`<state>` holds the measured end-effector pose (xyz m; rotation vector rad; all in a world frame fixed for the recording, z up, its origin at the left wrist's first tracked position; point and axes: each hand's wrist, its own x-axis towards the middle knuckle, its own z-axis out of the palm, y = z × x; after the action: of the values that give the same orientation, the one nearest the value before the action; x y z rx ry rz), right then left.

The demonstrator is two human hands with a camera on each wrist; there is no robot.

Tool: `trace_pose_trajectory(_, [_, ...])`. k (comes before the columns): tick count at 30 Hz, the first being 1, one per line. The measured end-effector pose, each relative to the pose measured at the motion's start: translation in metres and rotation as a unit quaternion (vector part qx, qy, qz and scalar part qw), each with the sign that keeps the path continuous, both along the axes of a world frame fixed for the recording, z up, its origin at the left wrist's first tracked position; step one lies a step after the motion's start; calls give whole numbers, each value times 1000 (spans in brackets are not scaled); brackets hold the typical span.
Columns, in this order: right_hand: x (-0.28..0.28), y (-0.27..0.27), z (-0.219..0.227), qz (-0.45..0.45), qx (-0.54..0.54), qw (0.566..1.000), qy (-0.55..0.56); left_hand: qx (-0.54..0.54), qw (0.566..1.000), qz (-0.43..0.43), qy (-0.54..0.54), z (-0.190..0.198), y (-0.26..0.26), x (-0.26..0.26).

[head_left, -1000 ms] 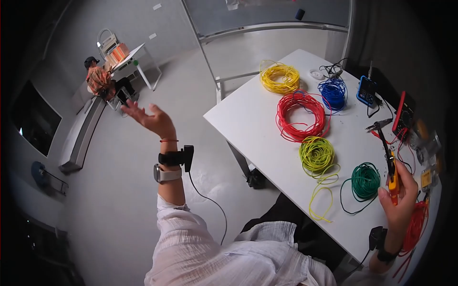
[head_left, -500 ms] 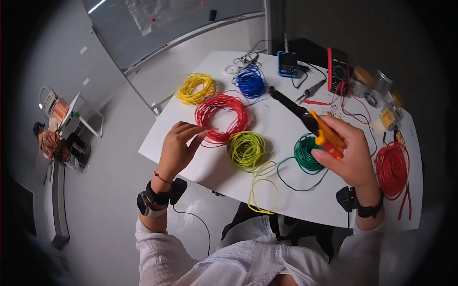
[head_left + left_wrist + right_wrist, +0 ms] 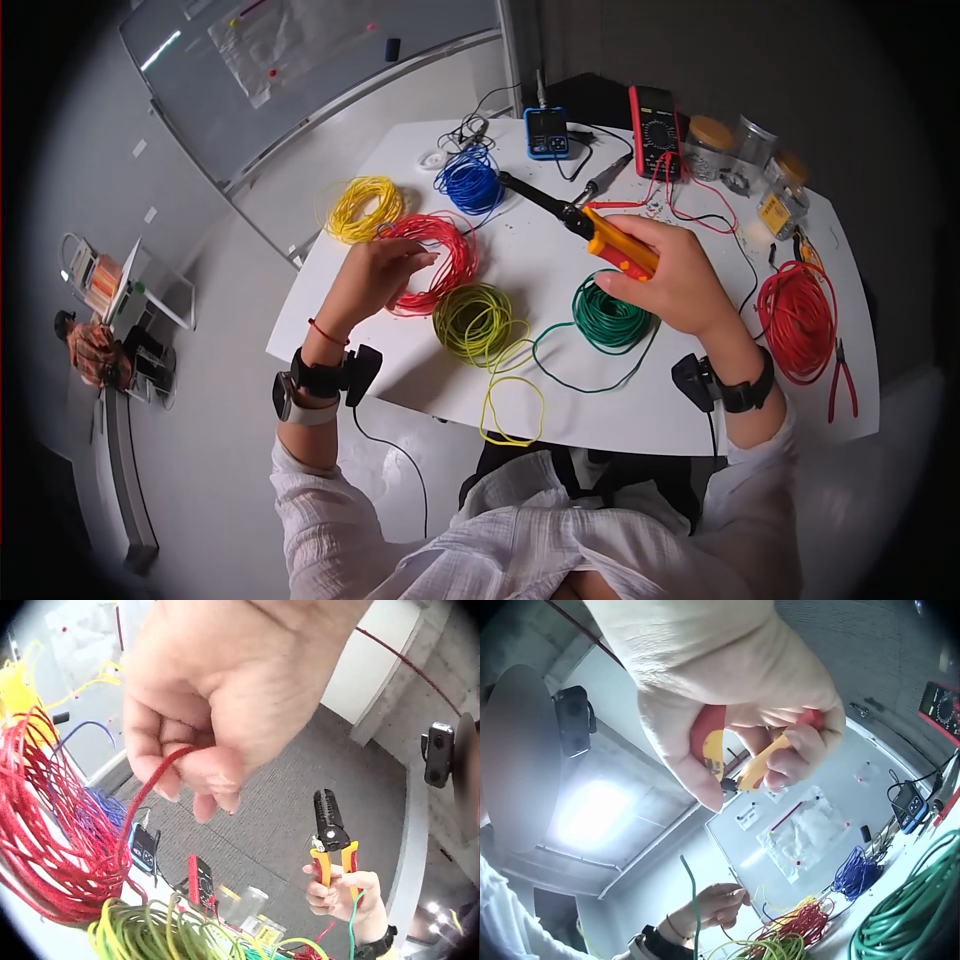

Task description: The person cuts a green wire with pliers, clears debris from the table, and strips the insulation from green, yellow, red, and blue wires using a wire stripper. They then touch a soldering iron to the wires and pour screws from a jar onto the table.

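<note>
My left hand [image 3: 362,285] is over the red wire coil [image 3: 458,262], pinching a red wire [image 3: 152,778] between thumb and fingertips; the wire runs down to the coil in the left wrist view. My right hand [image 3: 685,280] grips wire strippers [image 3: 622,246] with yellow-and-red handles, the black jaws pointing up and left. Their handles stand apart in the left wrist view. Below the right hand lies a green wire coil [image 3: 608,325]. A yellow-green coil [image 3: 470,335] rests between the hands, its loose loop reaching the near table edge.
Yellow [image 3: 345,222] and blue [image 3: 470,183] wire coils lie toward the back left. Farther back are a blue handheld meter [image 3: 547,140], a red multimeter [image 3: 656,135] and glass jars [image 3: 706,160]. Another red coil [image 3: 800,325] and red-handled pliers [image 3: 843,388] lie at right.
My left hand has come from out beside the table to the red coil and now pinches its wire. The right hand has brought the strippers in from the far right. The head view has turned right.
</note>
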<state>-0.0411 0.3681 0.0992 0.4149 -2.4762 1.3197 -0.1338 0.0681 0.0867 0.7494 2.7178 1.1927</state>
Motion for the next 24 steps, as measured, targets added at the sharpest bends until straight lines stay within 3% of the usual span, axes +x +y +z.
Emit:
trace_pose_trajectory(2, [-3,1,0,0,-1,1000,-13,-24,1000,-4,13,3,6,-11])
trace_pose_trajectory(5, [-7,2,-2,-8,26,999,-19,24,997,66,-24,-3,14,-40])
trace_pose_trajectory(6, [-10,3,-4,-7,33,999,-30,156,982,60,-91,-3,17,-48])
trace_pose_trajectory(8, [-11,4,-5,-9,43,998,-53,368,908,8,-200,-10,21,-67])
trace_pose_trajectory(10, [-12,3,-5,-11,49,995,-87,388,899,-1,-204,-9,36,-64])
trace_pose_trajectory(17, [-23,5,-20,-49,36,997,-48,457,852,-72,-245,-26,62,-56])
trace_pose_trajectory(19, [-22,3,-19,-54,40,995,-78,424,869,-85,-242,-25,59,-52])
trace_pose_trajectory(21, [-21,1,-18,-56,34,994,-82,443,856,-90,-251,-25,54,-50])
trace_pose_trajectory(24, [-18,-1,-16,-38,25,995,-88,332,912,-71,-229,-20,61,-39])
